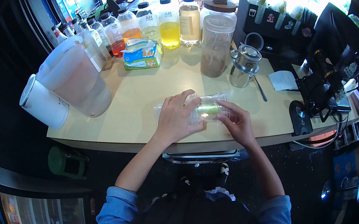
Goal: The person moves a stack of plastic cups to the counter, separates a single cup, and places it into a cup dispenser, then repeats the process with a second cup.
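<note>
Both hands grip clear plastic cup [204, 109] lying sideways, centre frame on counter [143, 121]: left hand [178, 118] wrapped over it, right hand [236, 123] fingertips pinching. Thin plastic may crush if squeezed.

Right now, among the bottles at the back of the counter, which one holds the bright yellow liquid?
The bottle with a black cap, just behind the wipes packet. Its liquid is bright yellow; the bottle on its left holds orange, the one on its right pale amber.
</note>
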